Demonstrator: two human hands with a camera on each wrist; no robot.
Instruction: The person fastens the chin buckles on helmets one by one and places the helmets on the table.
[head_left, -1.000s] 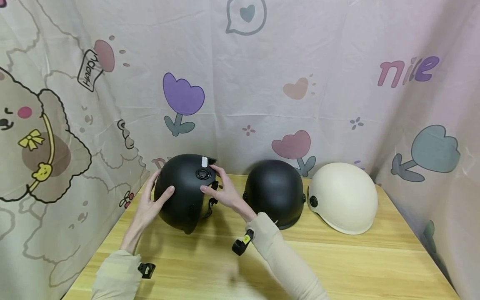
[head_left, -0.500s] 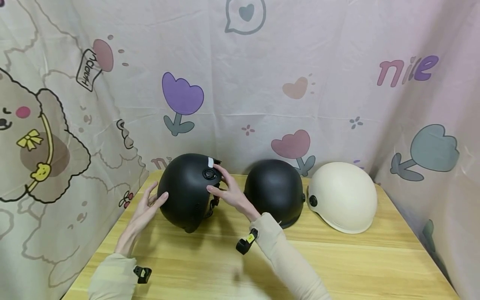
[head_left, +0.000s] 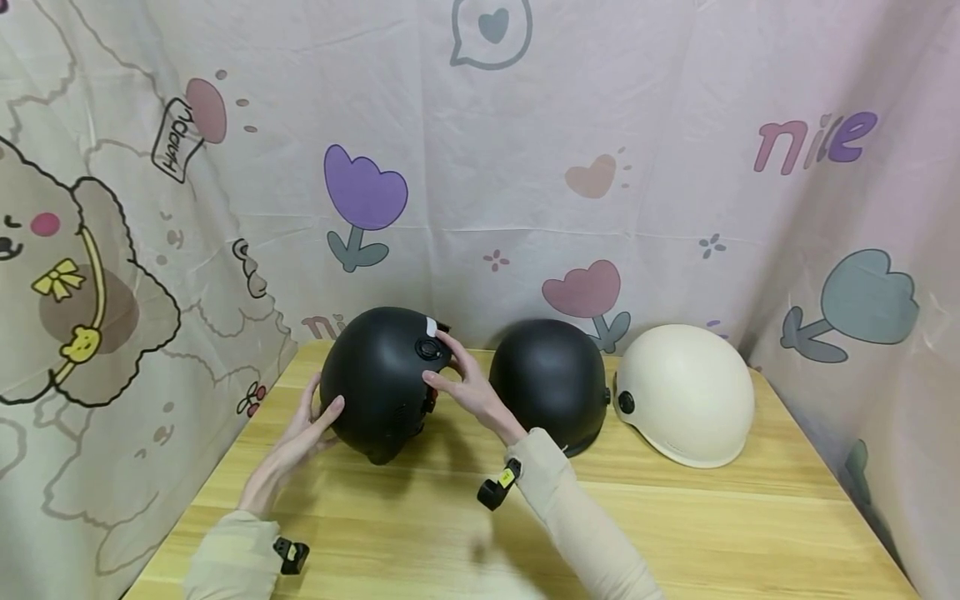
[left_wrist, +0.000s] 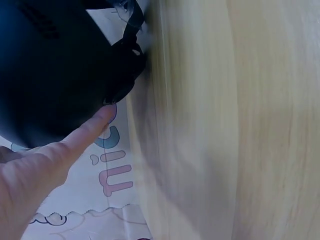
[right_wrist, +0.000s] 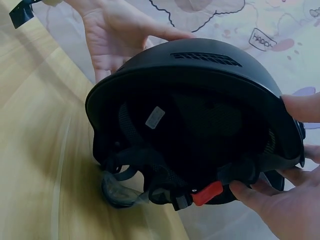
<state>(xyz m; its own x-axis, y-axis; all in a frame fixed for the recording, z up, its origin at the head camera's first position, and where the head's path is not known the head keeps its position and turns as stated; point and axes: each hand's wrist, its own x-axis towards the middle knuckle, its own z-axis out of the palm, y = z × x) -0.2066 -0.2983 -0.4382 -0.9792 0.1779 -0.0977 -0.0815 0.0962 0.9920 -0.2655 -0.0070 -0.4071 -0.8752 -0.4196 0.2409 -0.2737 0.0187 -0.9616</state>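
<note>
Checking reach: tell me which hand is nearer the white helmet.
Right. The right hand is left of the white helmet, the middle helmet between them; the left hand is farther left, across the held helmet.

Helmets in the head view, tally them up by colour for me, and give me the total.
Black: 2 (held black helmet, middle black helmet)
Cream: 1 (cream helmet)
Total: 3
</note>
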